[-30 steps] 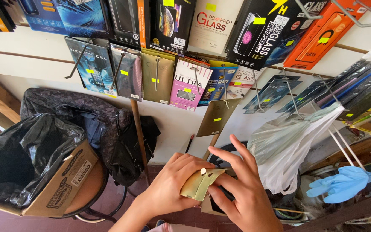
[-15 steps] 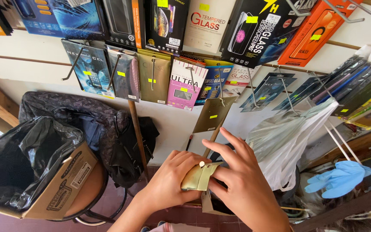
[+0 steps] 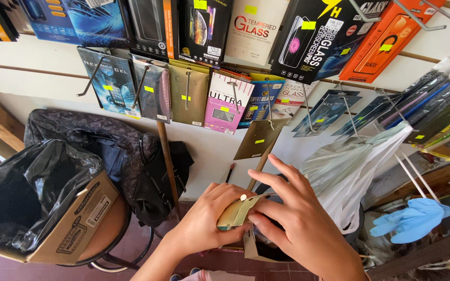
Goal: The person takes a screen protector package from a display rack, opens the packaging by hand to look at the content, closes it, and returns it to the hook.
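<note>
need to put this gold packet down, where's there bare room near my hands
Little room. The stool seat shows a bare strip beside the cardboard box. The tiled floor beneath is bare between the stool legs. Around both hands, left and right, on the gold packet, it is crowded: dark bag, white plastic bag, hanging packs above.

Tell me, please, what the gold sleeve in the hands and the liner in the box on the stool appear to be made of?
The gold sleeve, pinched between the left hand and right hand, looks like thin card with a satin metallic print: flat faces, crisp folded edge. The liner in the cardboard box looks like thin black plastic film, glossy and crumpled.
</note>
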